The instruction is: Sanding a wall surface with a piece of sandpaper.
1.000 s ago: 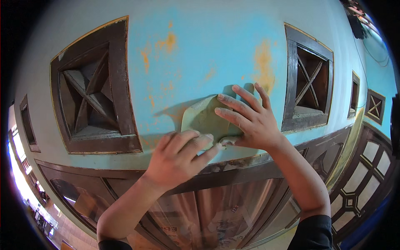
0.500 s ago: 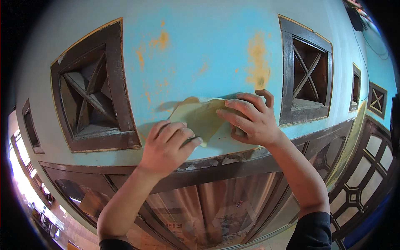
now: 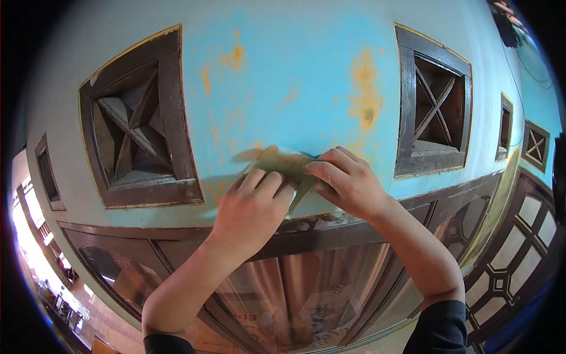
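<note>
My left hand point(image 3: 250, 203) and right hand point(image 3: 349, 180) pinch the sheet point(image 3: 282, 162) at either side; it looks light, pliable, easily creased, best held by opposite edges.

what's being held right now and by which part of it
A greenish sheet, held in both hands: the left hand at its lower left part, the right hand at its right edge.

Glare burns far left — soft shadows mark the wall point(image 3: 271, 76).
</note>
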